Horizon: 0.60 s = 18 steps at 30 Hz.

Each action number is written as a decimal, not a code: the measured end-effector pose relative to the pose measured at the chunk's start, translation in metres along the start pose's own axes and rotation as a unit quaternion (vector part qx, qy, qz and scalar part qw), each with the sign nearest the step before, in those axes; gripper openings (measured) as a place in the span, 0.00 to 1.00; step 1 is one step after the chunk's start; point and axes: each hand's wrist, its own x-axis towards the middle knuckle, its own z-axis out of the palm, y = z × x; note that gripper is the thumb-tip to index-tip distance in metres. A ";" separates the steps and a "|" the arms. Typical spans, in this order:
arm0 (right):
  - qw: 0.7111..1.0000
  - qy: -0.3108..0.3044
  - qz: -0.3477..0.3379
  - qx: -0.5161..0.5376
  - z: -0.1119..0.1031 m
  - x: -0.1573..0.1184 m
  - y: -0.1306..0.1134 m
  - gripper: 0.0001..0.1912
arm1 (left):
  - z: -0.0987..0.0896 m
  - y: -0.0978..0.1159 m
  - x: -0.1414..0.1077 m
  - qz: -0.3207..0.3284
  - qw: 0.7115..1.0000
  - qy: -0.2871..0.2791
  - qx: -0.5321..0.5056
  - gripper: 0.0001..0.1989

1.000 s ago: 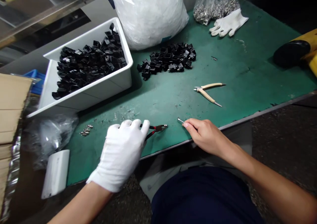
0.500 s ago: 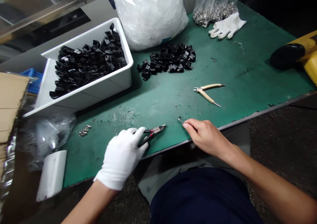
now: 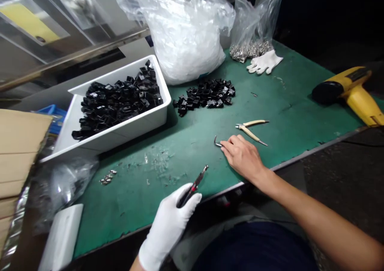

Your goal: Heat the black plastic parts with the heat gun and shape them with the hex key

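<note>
The left hand (image 3: 169, 227), in a white cotton glove, sits at the near edge of the green mat-topped table (image 3: 129, 219) and is clenched around the dark handles of a small pair of pliers (image 3: 193, 187), whose red-marked neck and metal tip point up and away. The bare right hand (image 3: 241, 155) rests on the mat just inside the same edge, relaxed and palm down. Its fingertips (image 3: 223, 149) are right at a small bent metal piece (image 3: 216, 142), though it is hard to tell whether they pinch it. Scuffed, marked mat stretches between the hands and the white plastic tub (image 3: 151, 115), which is heaped with black square plastic pieces (image 3: 120, 105). A loose pile of the same pieces (image 3: 204, 97) lies on the mat beside it. Just beyond the right hand lie cutters with beige handles (image 3: 250, 130). Toward the left edge of the table are a few small silver parts (image 3: 106, 178), and past that edge are a crumpled plastic bag (image 3: 67, 189), a white block (image 3: 61, 237), a cardboard box (image 3: 18, 155) and a blue crate (image 3: 52, 117). Farther off stand a large clear bag of white material (image 3: 183, 39), a bag of silver metal pieces (image 3: 252, 51), a spare white glove (image 3: 264, 62) and a yellow heat gun (image 3: 349, 91).
</note>
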 end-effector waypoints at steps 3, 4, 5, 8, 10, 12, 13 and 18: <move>0.999 0.028 -0.008 0.025 -0.003 0.000 0.000 0.12 | -0.001 0.004 -0.003 -0.003 0.998 -0.036 -0.058 0.17; 0.998 0.037 -0.012 0.039 -0.006 -0.002 0.000 0.12 | 0.000 0.005 -0.005 -0.006 0.996 -0.049 -0.078 0.17; 0.997 0.044 -0.016 0.055 -0.009 -0.006 0.000 0.12 | 0.000 0.005 -0.006 -0.011 0.993 -0.062 -0.099 0.17; 0.993 0.058 -0.030 0.103 -0.017 -0.018 -0.003 0.11 | 0.004 0.005 -0.009 -0.039 0.981 -0.102 -0.163 0.18; 0.990 0.066 -0.033 0.122 -0.020 -0.028 -0.003 0.10 | 0.006 0.006 -0.010 -0.052 0.972 -0.124 -0.193 0.18; 0.989 0.079 -0.029 0.120 -0.023 -0.036 0.001 0.10 | 0.007 0.008 -0.010 -0.055 0.968 -0.135 -0.204 0.20; 0.990 0.087 -0.024 0.110 -0.026 -0.040 0.007 0.10 | 0.008 0.009 -0.009 -0.056 0.968 -0.135 -0.204 0.20; 0.982 0.165 0.079 -0.042 -0.064 -0.045 0.085 0.17 | 0.013 0.003 0.001 -0.085 0.969 -0.072 -0.220 0.26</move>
